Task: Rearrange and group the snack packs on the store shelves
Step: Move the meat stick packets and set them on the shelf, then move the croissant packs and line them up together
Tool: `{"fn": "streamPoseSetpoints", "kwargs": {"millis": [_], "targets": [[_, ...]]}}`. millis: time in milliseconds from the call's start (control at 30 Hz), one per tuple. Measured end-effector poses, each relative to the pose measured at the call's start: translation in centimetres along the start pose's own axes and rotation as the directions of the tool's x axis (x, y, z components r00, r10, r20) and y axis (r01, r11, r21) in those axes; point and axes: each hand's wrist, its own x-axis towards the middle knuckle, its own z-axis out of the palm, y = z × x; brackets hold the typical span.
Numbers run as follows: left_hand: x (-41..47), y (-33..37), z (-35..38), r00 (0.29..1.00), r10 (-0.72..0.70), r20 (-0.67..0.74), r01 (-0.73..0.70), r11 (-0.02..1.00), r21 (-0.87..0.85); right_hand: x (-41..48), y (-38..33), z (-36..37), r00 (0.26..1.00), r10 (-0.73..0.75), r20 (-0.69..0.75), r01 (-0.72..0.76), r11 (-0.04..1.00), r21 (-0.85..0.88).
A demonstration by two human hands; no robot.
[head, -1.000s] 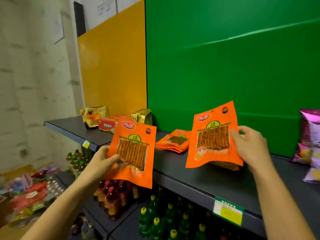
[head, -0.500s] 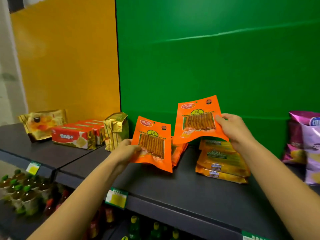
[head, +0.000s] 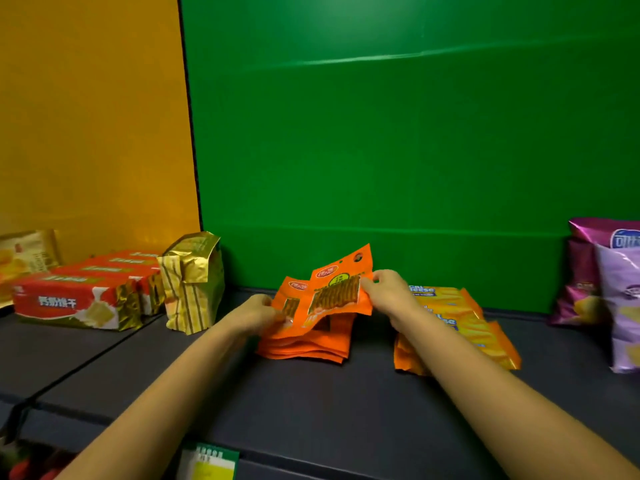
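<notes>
Hands, two. We log the left hand (head: 258, 315) with its fingers curled round the left edge of the rear orange pack (head: 289, 301). The right hand (head: 384, 292) pinches the right edge of the front orange pack (head: 341, 294) between thumb and fingers.

Orange packs held, two. Both face us with the printed side. Their long axes stand nearly upright and lean to the right, with the logo ends uppermost. The front one overlaps the rear one. Both are held just over the orange stack (head: 308, 348), which lies flat mid-shelf. We cannot count the packs in that stack.

Just to its right is one pile of yellow cheese packs (head: 460, 317), also uncountable. Further items:
- Purple bags (head: 620, 306) at far right, two discernible.
- Gold bag (head: 192, 282) standing to the left, one.
- Red boxes (head: 76, 301) beyond it, at least three in a row.
- Yellow bag (head: 24, 254) at far left, one.

The surface is a dark grey shelf (head: 311, 410) with one price tag (head: 211, 462) on its front edge. Behind it are a green panel (head: 381, 133) and a yellow panel (head: 86, 116).
</notes>
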Motion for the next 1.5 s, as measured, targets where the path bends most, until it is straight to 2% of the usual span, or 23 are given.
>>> {"fn": "streamPoseSetpoints", "kwargs": {"millis": [133,233,300,367,433,533,667,867,933,1033,1100,1167,1300,1400,1500], "targets": [[0.5,-0.3,-0.2,0.997,0.029,0.071,-0.038,0.991,0.127,0.0,-0.2,1.9,0.996,0.073,0.06,-0.059,0.977,-0.206],[1.0,-0.5,-0.6,0.997,0.071,0.018,-0.073,0.986,0.151,-0.3,-0.4,2.5,0.993,0.107,0.052,-0.089,0.958,-0.273],[1.5,-0.9,-0.8,0.998,0.064,0.004,-0.064,0.993,0.096,-0.6,-0.3,2.8,0.987,0.153,0.051,-0.136,0.959,-0.248],[1.9,-1.2,-0.7,0.998,0.0,0.067,0.008,0.994,-0.113,-1.1,-0.2,3.2,0.974,0.215,0.07,-0.2,0.965,-0.167],[2.2,-1.4,-0.7,0.988,-0.025,0.155,0.065,0.963,-0.26,-1.7,0.0,3.6,0.956,0.269,0.115,-0.271,0.963,-0.005],[2.5,-1.7,-0.3,0.981,-0.016,0.194,0.086,0.93,-0.358,-2.6,0.2,4.5,0.929,0.316,0.191,-0.351,0.918,0.187],[2.5,-2.0,0.8,0.969,0.044,0.245,0.066,0.904,-0.423,-2.9,0.1,5.9,0.926,0.315,0.208,-0.351,0.923,0.161],[2.2,-2.2,0.9,0.974,0.093,0.208,-0.021,0.945,-0.325,-3.0,-0.1,5.7,0.931,0.295,0.213,-0.313,0.948,0.055],[1.6,-2.0,0.5,0.983,0.108,0.151,-0.083,0.983,-0.166,-2.8,-0.6,5.3,0.956,0.251,0.152,-0.246,0.968,-0.052],[0.3,-1.9,-1.3,0.973,0.231,-0.022,-0.226,0.964,0.139,-2.7,-2.3,4.5,0.999,0.051,0.004,-0.05,0.985,-0.166],[-1.1,-2.1,-3.5,0.935,0.339,-0.107,-0.308,0.922,0.237,-2.5,-4.0,4.3,0.996,-0.087,-0.008,0.085,0.987,-0.138],[-2.7,-2.8,-6.0,0.902,0.402,-0.16,-0.345,0.891,0.295,-2.3,-6.1,5.1,0.982,-0.185,0.044,0.189,0.975,-0.117],[-6.5,-5.3,-11.2,0.871,0.414,-0.264,-0.329,0.892,0.311,-2.1,-10.6,8.4,0.941,-0.315,0.123,0.326,0.942,-0.084],[-9.0,-8.0,-14.7,0.828,0.372,-0.421,-0.229,0.908,0.351,-2.0,-13.6,11.5,0.915,-0.34,0.219,0.364,0.928,-0.079],[-11.2,-11.0,-17.7,0.765,0.329,-0.554,-0.122,0.918,0.377,-1.7,-15.9,14.5,0.9,-0.342,0.27,0.392,0.906,-0.159]]}}
